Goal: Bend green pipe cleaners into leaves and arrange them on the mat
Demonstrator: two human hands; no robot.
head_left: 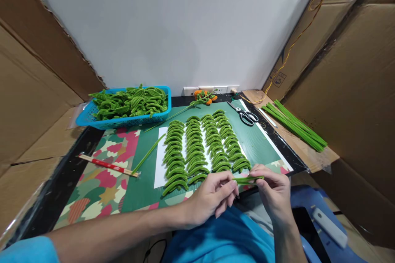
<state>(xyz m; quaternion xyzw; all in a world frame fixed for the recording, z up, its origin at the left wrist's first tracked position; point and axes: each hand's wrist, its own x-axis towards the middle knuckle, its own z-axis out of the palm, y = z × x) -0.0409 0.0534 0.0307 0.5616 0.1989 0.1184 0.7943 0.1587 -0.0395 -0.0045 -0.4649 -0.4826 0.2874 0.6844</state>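
Observation:
Between my two hands, just over the table's front edge, stretches a short green pipe-cleaner piece (244, 181). My left hand (212, 197) pinches its left end, and my right hand (273, 187) grips the other end between thumb and fingers. Beyond them, curved green pipe-cleaner leaves (195, 148) lie in several neat columns on a white sheet (160, 164). One straight green pipe cleaner (148, 154) rests left of the columns.
A blue basket (132, 120) heaped with green pieces stands back left. Wrapped chopsticks (108, 165) lie on the patterned mat. Scissors (244, 114) and an orange-flowered stem (205, 97) are at the back. Green pipe cleaners (294, 125) lie on cardboard at right, near a blue stool (308, 197).

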